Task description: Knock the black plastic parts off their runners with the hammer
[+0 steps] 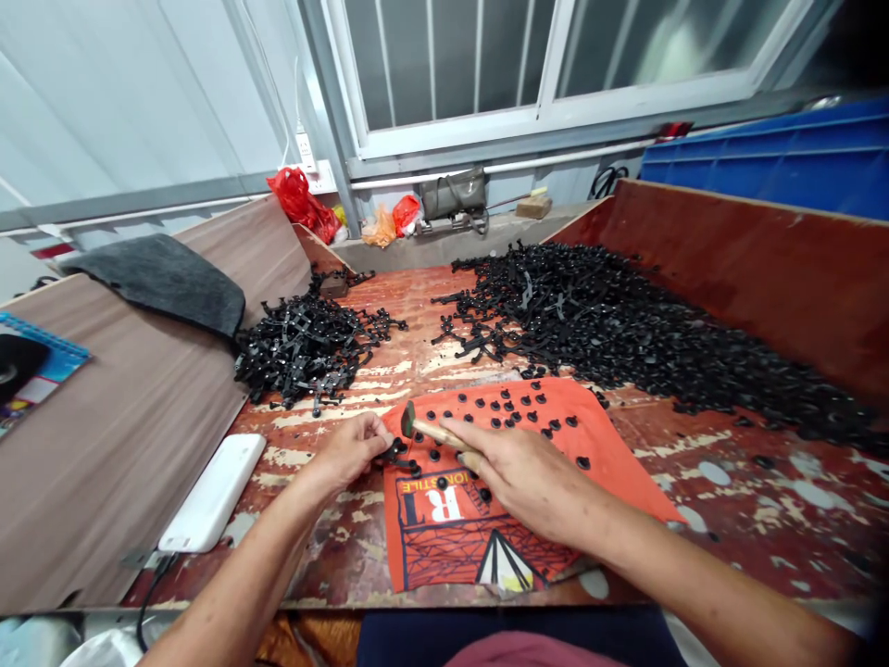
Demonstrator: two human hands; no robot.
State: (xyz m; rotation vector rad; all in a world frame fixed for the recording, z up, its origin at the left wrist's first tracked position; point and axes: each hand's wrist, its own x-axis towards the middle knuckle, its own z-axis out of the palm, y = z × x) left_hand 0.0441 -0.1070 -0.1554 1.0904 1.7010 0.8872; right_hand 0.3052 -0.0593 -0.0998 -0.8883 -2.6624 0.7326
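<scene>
Orange cloth (604, 445) spread at 6 o'clock over the worn bench (409, 301), small black knobs (571, 421) scattered on top (clock face laid over the head view). Left hand (353, 451) at 7 o'clock: thumb and fingertips pinching a black branched part (397, 451) at the cloth's left edge. Right hand (524, 472) at 5 o'clock: curled round the wooden handle of a hammer-like tool (434, 431), head pointing to 10 o'clock, just beside the pinched part; contact between them unclear. For good work, as judged here: pinch firmly by the far end, keep fingertips out of line with the tool head, rest the part flat, use short controlled strokes. Containers: blue crate (764, 153) at 2 o'clock, contents hidden by its wall. Red plastic bag (304, 204) at 10 o'clock, contents not visible. Side boards (159, 371) along the bench, like a shallow bin: tangled black pile (306, 352) at 9 o'clock, larger black pile (590, 320) at 3 o'clock beside the red-brown board (729, 250)
</scene>
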